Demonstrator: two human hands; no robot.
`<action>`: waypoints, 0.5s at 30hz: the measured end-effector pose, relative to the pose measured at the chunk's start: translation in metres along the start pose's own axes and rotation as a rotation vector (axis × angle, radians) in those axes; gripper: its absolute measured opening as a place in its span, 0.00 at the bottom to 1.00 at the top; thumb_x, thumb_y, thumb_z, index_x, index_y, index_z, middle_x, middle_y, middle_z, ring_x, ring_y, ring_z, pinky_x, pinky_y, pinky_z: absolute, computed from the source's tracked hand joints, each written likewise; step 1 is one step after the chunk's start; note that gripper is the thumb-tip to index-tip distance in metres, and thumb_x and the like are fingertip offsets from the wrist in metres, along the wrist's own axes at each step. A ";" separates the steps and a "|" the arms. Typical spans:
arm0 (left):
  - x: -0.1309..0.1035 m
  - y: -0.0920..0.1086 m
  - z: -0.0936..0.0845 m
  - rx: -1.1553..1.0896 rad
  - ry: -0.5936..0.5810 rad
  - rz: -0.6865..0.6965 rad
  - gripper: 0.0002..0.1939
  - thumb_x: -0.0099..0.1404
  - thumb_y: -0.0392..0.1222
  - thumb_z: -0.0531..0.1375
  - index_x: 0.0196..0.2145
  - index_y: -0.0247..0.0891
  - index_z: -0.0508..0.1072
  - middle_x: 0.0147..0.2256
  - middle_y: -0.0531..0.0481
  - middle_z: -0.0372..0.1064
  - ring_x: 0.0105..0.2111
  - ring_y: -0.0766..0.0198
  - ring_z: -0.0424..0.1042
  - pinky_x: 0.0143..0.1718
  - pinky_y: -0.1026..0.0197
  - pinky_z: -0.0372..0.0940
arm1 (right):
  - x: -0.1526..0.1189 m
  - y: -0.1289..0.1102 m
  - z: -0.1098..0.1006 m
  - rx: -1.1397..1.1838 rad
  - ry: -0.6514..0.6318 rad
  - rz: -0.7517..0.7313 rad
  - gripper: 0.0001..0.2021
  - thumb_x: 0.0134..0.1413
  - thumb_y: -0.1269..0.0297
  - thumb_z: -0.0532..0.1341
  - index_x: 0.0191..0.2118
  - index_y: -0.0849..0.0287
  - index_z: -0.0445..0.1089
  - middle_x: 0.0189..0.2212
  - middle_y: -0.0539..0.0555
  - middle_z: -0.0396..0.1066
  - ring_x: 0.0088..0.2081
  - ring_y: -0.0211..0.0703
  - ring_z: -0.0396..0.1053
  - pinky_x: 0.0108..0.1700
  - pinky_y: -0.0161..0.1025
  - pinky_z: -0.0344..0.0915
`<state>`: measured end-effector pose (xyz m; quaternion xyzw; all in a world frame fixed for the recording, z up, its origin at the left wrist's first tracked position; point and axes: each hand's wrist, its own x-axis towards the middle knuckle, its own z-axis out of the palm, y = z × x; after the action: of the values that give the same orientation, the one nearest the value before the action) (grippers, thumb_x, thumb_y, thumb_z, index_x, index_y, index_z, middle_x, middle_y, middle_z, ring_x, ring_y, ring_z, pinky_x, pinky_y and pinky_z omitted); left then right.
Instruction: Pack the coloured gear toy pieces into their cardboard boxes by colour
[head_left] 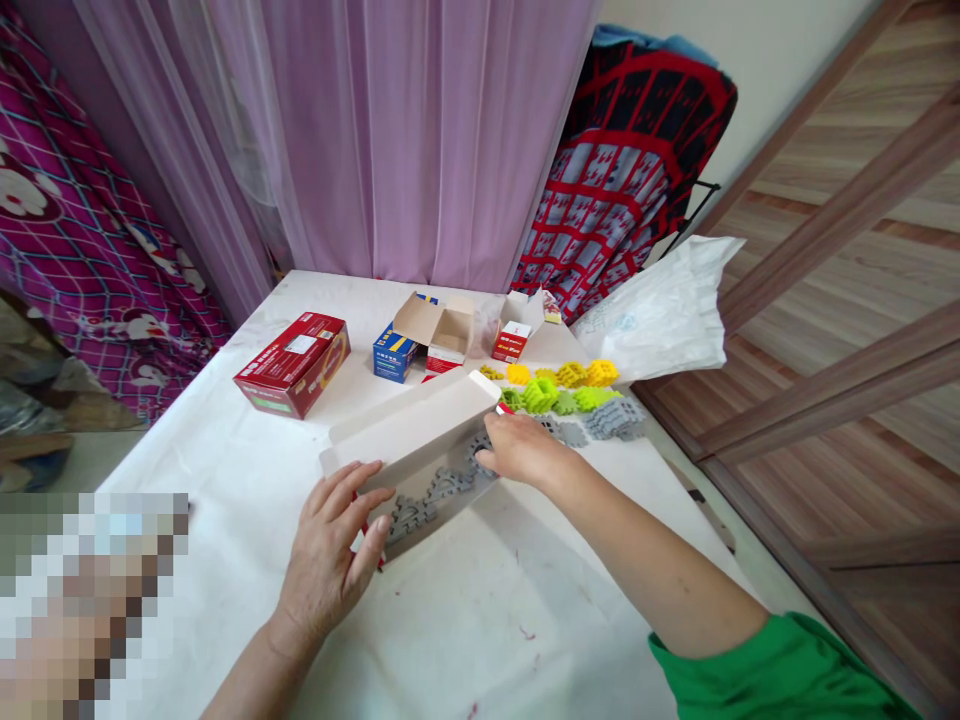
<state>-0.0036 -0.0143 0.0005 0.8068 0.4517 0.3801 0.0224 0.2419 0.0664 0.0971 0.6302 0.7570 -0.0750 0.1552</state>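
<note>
A long open box (420, 425), white inside, lies slanted across the white table with its lid folded back. Several grey toothed pieces (450, 485) rest inside it. Spread fingers of my left hand (334, 540) lie at the box's left end, the hand holding nothing. At the right end is my right hand (525, 450), its fingers bent over the box edge beside the grey pieces; what they hold, if anything, is hidden. Beyond that hand sit grey pieces (615, 418), green pieces (540, 395) and yellow pieces (600, 373) in rows.
On the white table (480, 630) stand a closed red box (292, 365) at the left, a blue box (394, 355), an open box (450, 335) and another open red-and-white box (514, 340). A white bag (660, 310) lies at the back right corner.
</note>
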 end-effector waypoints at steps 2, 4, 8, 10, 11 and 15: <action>0.001 0.001 0.000 0.004 -0.003 -0.001 0.11 0.69 0.42 0.52 0.43 0.41 0.74 0.55 0.44 0.68 0.56 0.52 0.64 0.55 0.47 0.62 | -0.001 0.010 -0.004 0.049 0.032 -0.031 0.15 0.56 0.62 0.58 0.46 0.63 0.72 0.44 0.63 0.76 0.46 0.51 0.73 0.44 0.39 0.64; 0.001 0.002 -0.001 0.005 -0.002 -0.003 0.11 0.68 0.42 0.52 0.42 0.42 0.74 0.54 0.45 0.68 0.55 0.52 0.65 0.55 0.47 0.62 | 0.000 0.025 -0.007 0.139 0.126 -0.030 0.13 0.57 0.64 0.55 0.43 0.59 0.74 0.42 0.58 0.77 0.44 0.47 0.73 0.43 0.37 0.63; 0.000 0.001 -0.001 0.005 0.001 -0.012 0.12 0.68 0.43 0.53 0.42 0.42 0.74 0.54 0.45 0.69 0.55 0.51 0.65 0.55 0.45 0.62 | 0.011 0.073 0.000 0.202 0.320 0.195 0.14 0.59 0.65 0.52 0.42 0.56 0.75 0.42 0.54 0.78 0.44 0.45 0.73 0.43 0.36 0.62; -0.001 0.001 -0.001 0.002 -0.002 -0.015 0.12 0.68 0.43 0.53 0.42 0.43 0.74 0.54 0.45 0.68 0.55 0.50 0.65 0.55 0.44 0.62 | 0.019 0.097 0.013 0.171 0.307 0.350 0.15 0.59 0.65 0.53 0.47 0.58 0.73 0.46 0.57 0.77 0.47 0.48 0.72 0.45 0.38 0.62; -0.001 0.000 0.000 0.001 -0.003 -0.015 0.12 0.68 0.43 0.53 0.42 0.43 0.74 0.55 0.45 0.68 0.55 0.50 0.65 0.55 0.44 0.62 | 0.022 0.107 0.021 0.165 0.266 0.395 0.17 0.58 0.63 0.55 0.51 0.60 0.71 0.47 0.59 0.76 0.48 0.50 0.72 0.46 0.39 0.62; -0.001 -0.001 0.000 -0.004 -0.002 -0.004 0.11 0.68 0.44 0.53 0.43 0.43 0.74 0.55 0.45 0.68 0.55 0.50 0.65 0.54 0.45 0.63 | 0.033 0.120 0.051 0.172 0.125 0.422 0.27 0.57 0.52 0.58 0.58 0.63 0.64 0.50 0.65 0.73 0.52 0.55 0.70 0.49 0.43 0.63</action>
<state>-0.0044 -0.0144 -0.0006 0.8061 0.4528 0.3803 0.0252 0.3613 0.1047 0.0483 0.7890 0.6073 -0.0659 0.0660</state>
